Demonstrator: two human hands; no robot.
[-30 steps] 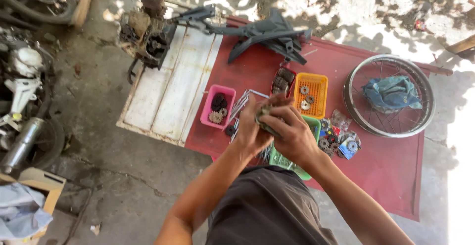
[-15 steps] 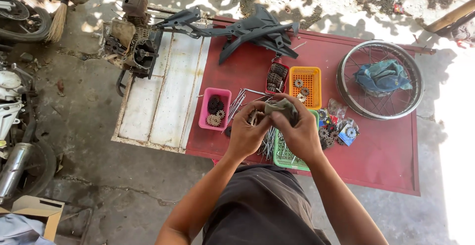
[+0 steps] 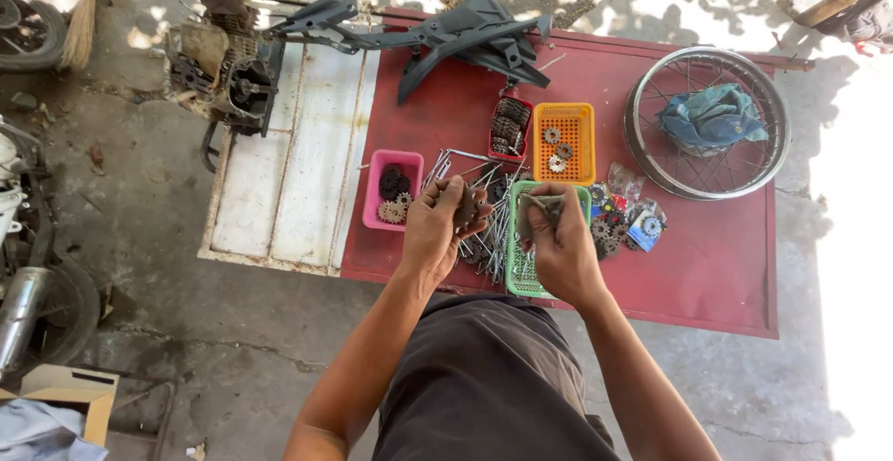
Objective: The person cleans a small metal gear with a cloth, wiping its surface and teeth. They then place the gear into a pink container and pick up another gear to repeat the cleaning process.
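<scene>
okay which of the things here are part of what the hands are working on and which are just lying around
In hand or close by:
left hand holding a dark metal part
right hand holding a grey metal piece
green basket
loose spokes

Lying about:
spoked wheel rim
blue cloth
engine block
black plastic fairing

**Worn metal, bright plastic and rough concrete**

A matt red mat (image 3: 707, 266) is the landmark. On it stand glossy plastic baskets: pink (image 3: 392, 188), orange (image 3: 564, 143) and green (image 3: 521, 266), the last amid thin shiny metal rods (image 3: 493, 238). The left hand (image 3: 435, 228) grips a dull, grimy metal part (image 3: 465, 208); the right hand (image 3: 558, 247) holds another greyish metal piece (image 3: 544, 205). At the mat's right end, a shiny metal spoked wheel rim (image 3: 707, 121) holds a crumpled blue-green cloth (image 3: 712, 115). At its top edge lies a matt black plastic frame cover (image 3: 465, 38). Left of it, a scuffed white painted panel (image 3: 293, 163) bears a greasy metal engine (image 3: 228, 70). Beneath, rough cracked concrete (image 3: 139, 312).
</scene>
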